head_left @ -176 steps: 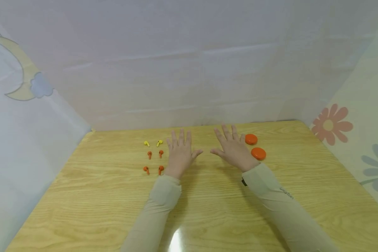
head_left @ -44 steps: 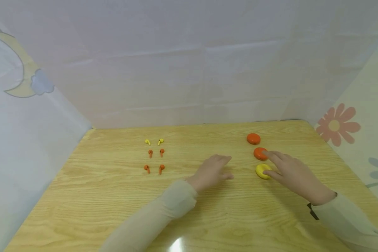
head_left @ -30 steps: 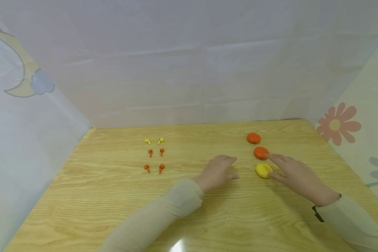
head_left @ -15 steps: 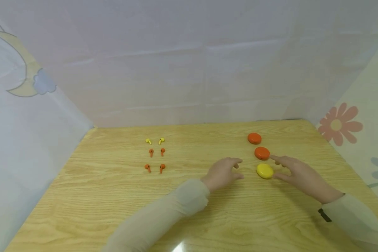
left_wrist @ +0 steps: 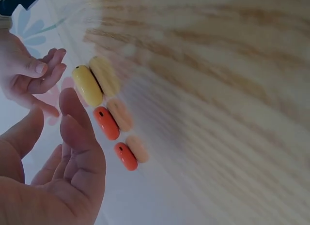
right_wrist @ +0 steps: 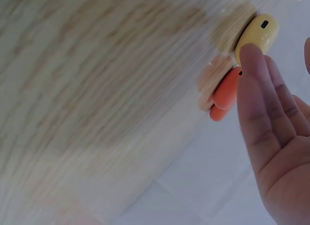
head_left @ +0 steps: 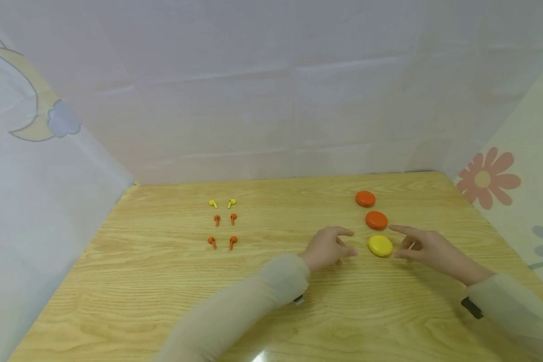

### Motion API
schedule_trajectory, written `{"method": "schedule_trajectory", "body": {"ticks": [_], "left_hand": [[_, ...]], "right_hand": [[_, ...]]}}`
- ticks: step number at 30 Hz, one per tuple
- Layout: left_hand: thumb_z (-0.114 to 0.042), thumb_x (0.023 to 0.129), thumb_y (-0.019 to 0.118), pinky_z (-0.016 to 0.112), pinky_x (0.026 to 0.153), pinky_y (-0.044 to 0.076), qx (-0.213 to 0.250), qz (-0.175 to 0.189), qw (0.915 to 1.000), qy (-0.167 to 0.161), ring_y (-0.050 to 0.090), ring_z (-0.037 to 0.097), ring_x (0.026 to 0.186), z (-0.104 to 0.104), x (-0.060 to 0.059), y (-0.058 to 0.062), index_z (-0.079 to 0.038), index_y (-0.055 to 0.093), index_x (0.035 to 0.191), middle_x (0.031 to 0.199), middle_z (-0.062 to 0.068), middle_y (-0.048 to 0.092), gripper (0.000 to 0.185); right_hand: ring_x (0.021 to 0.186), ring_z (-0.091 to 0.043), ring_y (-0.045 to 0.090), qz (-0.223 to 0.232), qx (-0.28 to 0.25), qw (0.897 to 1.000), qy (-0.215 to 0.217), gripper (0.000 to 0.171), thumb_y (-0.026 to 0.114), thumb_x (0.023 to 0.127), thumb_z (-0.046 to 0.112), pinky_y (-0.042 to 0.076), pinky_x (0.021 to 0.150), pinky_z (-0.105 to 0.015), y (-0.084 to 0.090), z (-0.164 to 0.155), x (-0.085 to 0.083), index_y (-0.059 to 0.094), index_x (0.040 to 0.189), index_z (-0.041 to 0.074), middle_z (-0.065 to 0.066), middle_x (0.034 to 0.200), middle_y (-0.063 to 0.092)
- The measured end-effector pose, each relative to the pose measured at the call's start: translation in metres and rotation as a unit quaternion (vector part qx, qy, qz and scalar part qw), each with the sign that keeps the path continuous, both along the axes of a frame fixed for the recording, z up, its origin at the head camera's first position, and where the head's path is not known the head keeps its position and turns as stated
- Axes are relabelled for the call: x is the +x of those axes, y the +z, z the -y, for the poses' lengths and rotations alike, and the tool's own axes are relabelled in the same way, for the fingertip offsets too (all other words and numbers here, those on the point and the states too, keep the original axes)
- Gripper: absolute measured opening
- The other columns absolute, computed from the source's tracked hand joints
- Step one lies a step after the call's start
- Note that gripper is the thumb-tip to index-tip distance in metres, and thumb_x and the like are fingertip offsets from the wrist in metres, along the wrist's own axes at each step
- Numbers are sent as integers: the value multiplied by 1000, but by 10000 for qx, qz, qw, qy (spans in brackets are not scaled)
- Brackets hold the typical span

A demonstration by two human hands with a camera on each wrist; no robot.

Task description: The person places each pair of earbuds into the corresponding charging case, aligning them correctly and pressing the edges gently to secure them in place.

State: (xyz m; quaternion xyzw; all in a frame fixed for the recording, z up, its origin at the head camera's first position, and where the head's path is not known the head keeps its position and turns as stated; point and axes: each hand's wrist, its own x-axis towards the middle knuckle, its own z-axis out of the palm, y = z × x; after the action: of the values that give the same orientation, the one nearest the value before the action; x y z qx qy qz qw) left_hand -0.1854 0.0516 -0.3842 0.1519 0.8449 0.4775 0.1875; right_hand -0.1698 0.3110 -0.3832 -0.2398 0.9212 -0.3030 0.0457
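A round yellow earbud case (head_left: pixel 380 246) lies on the table between both hands. My left hand (head_left: pixel 328 247) hovers left of it, fingers loosely bent, thumb apart, holding nothing. On the other side, my right hand (head_left: pixel 434 252) points its index finger and thumb toward the case, a small gap away in the head view. Behind the yellow case are two orange-red earbud cases (head_left: pixel 376 220) (head_left: pixel 365 198), all three in a slanted row. The left wrist view shows the yellow case (left_wrist: pixel 88 85) edge-on beyond my fingertips. In the right wrist view my fingers (right_wrist: pixel 261 109) partly overlap the near orange-red case (right_wrist: pixel 226 89).
Left on the wooden table (head_left: pixel 140 281) lie three pairs of earbuds: yellow ones (head_left: pixel 232 202) at the back, orange ones (head_left: pixel 233 218) in the middle, and more orange ones (head_left: pixel 233 242) in front. Pale cloth walls (head_left: pixel 217 100) stand behind and at both sides.
Both hands were spread flat mid-table at first, then moved right. Lately my left hand has moved closer to the yellow case; my right hand has drawn slightly back from it. The cases stay put.
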Motion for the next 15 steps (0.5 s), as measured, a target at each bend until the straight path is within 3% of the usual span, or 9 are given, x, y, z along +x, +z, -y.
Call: {"method": "schedule_trajectory", "body": {"ticks": [5, 10, 15], "left_hand": [[-12, 87, 74, 21, 51, 45, 400, 400, 9981, 245, 63, 23, 54, -5, 0, -4, -8, 63, 128, 83, 2, 73, 43], [-11, 87, 74, 24, 49, 47, 476, 650, 9964, 254, 66, 25, 57, -13, -1, -3, -8, 61, 131, 81, 3, 73, 46], [-8, 87, 74, 28, 51, 52, 707, 1236, 9886, 478, 69, 32, 64, -24, 0, -3, -10, 61, 130, 79, 5, 72, 46]], "right_hand": [[62, -15, 65, 1036, -378, 9937, -200, 70, 71, 89, 15, 54, 54, -31, 2, -4, -5, 34, 140, -15, -7, 84, 69], [65, -20, 66, 1535, -549, 9862, -275, 74, 72, 89, 17, 56, 57, -33, 2, -5, -9, 32, 143, -14, -10, 87, 70], [70, -23, 68, 1949, -747, 9776, -254, 75, 71, 90, 17, 57, 61, -34, -1, -7, -13, 28, 143, -15, -14, 91, 70]]}}
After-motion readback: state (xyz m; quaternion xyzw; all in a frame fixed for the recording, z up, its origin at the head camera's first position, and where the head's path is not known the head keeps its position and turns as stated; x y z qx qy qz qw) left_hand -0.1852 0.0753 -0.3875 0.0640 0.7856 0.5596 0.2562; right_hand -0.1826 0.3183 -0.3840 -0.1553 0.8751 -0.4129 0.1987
